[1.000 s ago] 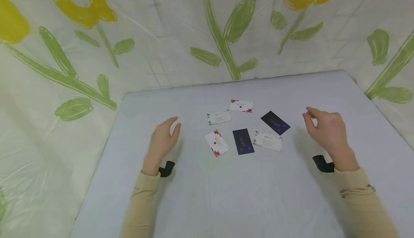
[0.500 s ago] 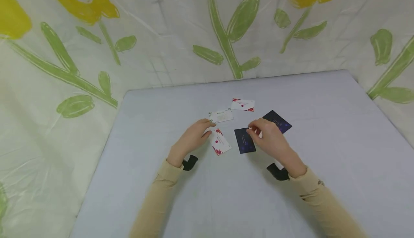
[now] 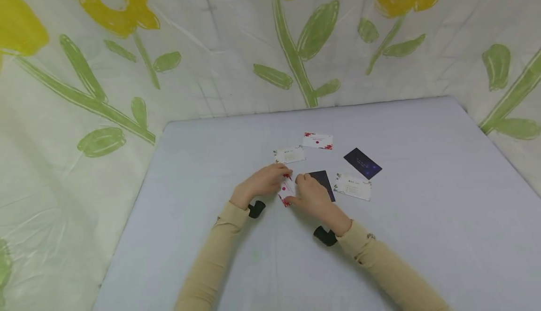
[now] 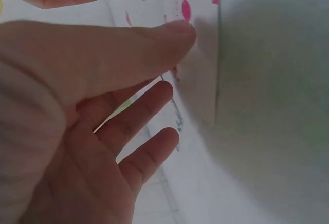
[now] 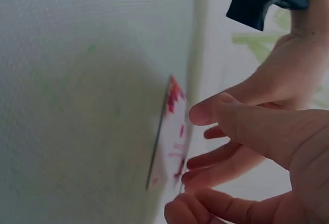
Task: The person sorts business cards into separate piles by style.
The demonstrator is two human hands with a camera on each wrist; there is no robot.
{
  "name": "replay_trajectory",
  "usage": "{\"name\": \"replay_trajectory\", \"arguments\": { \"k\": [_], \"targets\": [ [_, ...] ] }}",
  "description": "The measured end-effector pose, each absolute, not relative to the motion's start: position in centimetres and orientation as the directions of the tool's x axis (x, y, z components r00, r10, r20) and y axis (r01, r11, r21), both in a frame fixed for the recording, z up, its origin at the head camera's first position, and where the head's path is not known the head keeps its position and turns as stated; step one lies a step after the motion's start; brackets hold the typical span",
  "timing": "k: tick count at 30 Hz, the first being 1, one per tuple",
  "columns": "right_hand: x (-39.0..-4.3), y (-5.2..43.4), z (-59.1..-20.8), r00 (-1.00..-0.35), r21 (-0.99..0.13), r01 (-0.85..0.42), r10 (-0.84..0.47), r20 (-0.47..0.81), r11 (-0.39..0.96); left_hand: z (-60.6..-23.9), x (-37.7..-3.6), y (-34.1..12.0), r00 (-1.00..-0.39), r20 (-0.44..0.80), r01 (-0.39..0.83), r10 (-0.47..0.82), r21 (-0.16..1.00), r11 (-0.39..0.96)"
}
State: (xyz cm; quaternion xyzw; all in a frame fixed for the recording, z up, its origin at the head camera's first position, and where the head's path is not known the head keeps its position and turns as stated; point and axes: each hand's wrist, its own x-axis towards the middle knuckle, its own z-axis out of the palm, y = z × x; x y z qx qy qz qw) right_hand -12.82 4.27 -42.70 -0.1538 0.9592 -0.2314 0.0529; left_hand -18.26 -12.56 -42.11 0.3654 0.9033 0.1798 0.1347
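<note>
Both hands meet over a white business card with red flowers [image 3: 288,188] on the table. My left hand [image 3: 265,181] is at its far left end, thumb over the card [image 4: 200,75] in the left wrist view, other fingers loosely extended. From the right, my right hand [image 3: 313,196] reaches over it, thumb and fingers spread about the card [image 5: 169,136] in the right wrist view. That card lies flat; whether any fingertip touches it is hard to tell. A dark blue business card [image 3: 323,182] is partly hidden behind the right hand.
Other business cards lie around: a white leaf-patterned card [image 3: 289,154], a red-flowered card [image 3: 318,141], a second dark card [image 3: 362,163] and another leaf-patterned card [image 3: 353,187]. The pale table [image 3: 422,236] meets a flower-printed curtain [image 3: 228,66] at its far edge.
Both hands have moved inward from the sides and come down at the near-left red-flowered card. The right hand crossed over the dark card. The cards appear to stay in place.
</note>
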Motion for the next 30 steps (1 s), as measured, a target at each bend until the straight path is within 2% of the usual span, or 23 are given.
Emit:
{"name": "replay_trajectory", "arguments": {
  "k": [6,12,18,25,30],
  "targets": [
    [-12.8,3.3,-43.9,-0.963,-0.399,-0.237,-0.27,-0.026,0.886,-42.6,-18.3,-12.7,-0.686,-0.121,0.618,0.718,0.424,0.662],
    [-13.1,2.9,-44.6,-0.958,-0.341,-0.276,-0.286,0.019,0.899,-42.5,-18.4,-12.9,-0.7,-0.133,0.61,0.702,0.4,0.684],
    [-13.7,3.3,-44.4,-0.954,-0.345,-0.274,-0.298,-0.017,0.898,-42.3,-18.4,-13.3,-0.719,-0.145,0.588,0.68,0.396,0.706],
    [-14.3,4.1,-43.8,-0.926,-0.482,-0.269,-0.362,-0.109,0.834,-41.9,-17.7,-14.5,-0.742,-0.128,0.537,0.658,0.473,0.698],
    [-14.7,4.6,-43.5,-0.911,-0.617,-0.249,-0.397,-0.112,0.747,-42.0,-17.0,-15.6,-0.78,-0.078,0.476,0.621,0.571,0.669]
  ]
}}
